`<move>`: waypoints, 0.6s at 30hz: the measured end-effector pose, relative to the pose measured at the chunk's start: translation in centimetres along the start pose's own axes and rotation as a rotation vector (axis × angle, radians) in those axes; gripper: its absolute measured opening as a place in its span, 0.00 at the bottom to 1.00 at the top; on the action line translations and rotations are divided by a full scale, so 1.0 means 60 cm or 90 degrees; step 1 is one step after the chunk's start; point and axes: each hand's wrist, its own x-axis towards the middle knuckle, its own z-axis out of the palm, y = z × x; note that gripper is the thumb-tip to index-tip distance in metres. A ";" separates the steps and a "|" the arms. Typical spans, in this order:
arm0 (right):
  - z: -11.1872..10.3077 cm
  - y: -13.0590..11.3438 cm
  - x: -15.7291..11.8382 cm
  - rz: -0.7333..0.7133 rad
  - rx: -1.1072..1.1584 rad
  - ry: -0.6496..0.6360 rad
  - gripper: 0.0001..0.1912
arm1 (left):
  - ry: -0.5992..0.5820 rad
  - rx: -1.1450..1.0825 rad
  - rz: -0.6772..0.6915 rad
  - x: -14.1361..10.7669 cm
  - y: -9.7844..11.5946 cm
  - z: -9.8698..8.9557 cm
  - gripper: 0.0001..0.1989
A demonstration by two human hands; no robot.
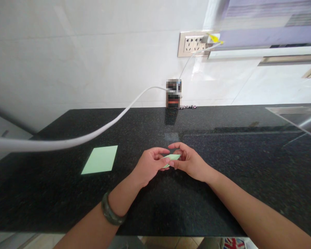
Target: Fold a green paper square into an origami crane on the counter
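The left hand (pixel 148 166) and right hand (pixel 194 164) pinch a folded green paper (pixel 175 157) between thumbs and curled fingers, index fingers clear, apparently to steady its creases from both sides. It sits above the dark counter (pixel 176 207); a flat green sheet (pixel 100 159) lies at nine o'clock, presumably leaving the hands room.

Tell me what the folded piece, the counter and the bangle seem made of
Folded piece: likely matte paper, thin and creased. Counter: probably polished granite or similar stone, dark, speckled and reflective. Bangle: perhaps smooth stone, mottled greenish and softly shiny, though plastic is possible.
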 end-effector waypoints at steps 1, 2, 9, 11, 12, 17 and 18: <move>0.002 -0.002 0.000 0.006 0.029 0.006 0.22 | 0.001 -0.002 0.007 0.000 0.000 -0.001 0.19; 0.004 -0.005 0.000 0.008 0.055 0.024 0.22 | 0.012 -0.011 0.011 0.001 0.001 -0.002 0.20; 0.013 -0.016 0.002 0.038 0.217 0.233 0.18 | 0.091 -0.066 0.052 0.003 -0.001 -0.001 0.15; 0.015 -0.014 0.002 0.055 0.227 0.233 0.16 | 0.043 -0.025 0.036 0.001 -0.002 0.005 0.13; 0.016 -0.013 0.002 0.059 0.225 0.230 0.16 | 0.028 -0.017 0.031 0.000 -0.003 0.007 0.12; 0.024 -0.005 0.003 0.050 0.204 0.230 0.16 | 0.072 -0.038 0.020 -0.001 -0.005 0.015 0.11; 0.025 -0.004 0.004 0.046 0.199 0.232 0.16 | 0.079 -0.042 0.018 -0.001 -0.005 0.015 0.11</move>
